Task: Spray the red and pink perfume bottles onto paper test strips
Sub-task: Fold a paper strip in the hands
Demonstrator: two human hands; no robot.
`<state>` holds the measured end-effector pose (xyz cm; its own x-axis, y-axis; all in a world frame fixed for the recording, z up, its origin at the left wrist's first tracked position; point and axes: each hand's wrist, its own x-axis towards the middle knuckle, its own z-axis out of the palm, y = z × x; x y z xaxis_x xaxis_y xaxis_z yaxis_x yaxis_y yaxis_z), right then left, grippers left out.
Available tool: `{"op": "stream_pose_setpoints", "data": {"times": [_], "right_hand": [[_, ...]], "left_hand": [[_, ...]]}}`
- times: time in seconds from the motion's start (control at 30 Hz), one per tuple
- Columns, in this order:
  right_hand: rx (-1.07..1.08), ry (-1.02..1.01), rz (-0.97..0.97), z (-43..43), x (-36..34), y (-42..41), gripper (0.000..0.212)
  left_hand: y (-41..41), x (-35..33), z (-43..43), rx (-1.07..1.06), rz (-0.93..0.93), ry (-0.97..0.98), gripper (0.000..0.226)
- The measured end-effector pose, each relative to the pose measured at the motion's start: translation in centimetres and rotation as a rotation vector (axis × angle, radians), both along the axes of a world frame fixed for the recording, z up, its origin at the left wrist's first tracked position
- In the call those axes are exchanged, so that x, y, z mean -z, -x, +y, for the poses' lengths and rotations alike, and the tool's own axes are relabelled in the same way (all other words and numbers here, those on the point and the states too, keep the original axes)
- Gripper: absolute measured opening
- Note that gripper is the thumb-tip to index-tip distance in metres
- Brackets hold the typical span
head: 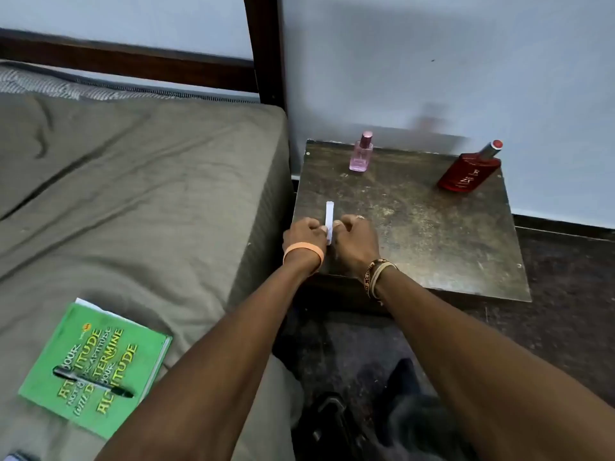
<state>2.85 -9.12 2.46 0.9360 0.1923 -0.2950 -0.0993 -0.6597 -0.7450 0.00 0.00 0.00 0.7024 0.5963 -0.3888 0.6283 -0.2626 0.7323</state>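
- The bed (133, 194) is kept out of the work.
- The counter (432, 244) beside it serves as the work surface.
- Both forearms are stretched forward. The left hand (304, 236) and right hand (354, 237) are set side by side, fingers curled.
- The red bottle (469, 173) and pink bottle (361, 158) are stood at the far edge, untouched, likely until a strip is ready.
- The paper strip (329, 212) is pinched at its near end by both hands.

both arms stretched forward; left grip (304, 233) and right grip (355, 237) close together, both pinching paper strip (329, 212).
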Motion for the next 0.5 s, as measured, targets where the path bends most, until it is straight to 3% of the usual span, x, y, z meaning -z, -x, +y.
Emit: {"op": "stream_pose_setpoints", "data": {"times": [0.2,0.33,0.4,0.5], "right_hand": [[0.244,-0.181,0.214,1.1,1.5,-1.2,0.031],[0.393,-0.281,0.321,1.0,2.0,-1.2,0.017],[0.432,-0.318,0.361,0.6,1.9,-0.9,0.007],[0.408,-0.414,0.421,-0.5,0.9,0.1,0.010]], "left_hand": [[-0.5,1.8,-0.3,-0.194,-0.078,0.371,0.017],[0.5,1.9,-0.7,-0.195,-0.137,0.543,0.021],[1.3,1.2,-0.9,-0.188,-0.140,0.612,0.021],[2.6,0.0,-0.9,-0.203,-0.128,0.713,0.017]]}}
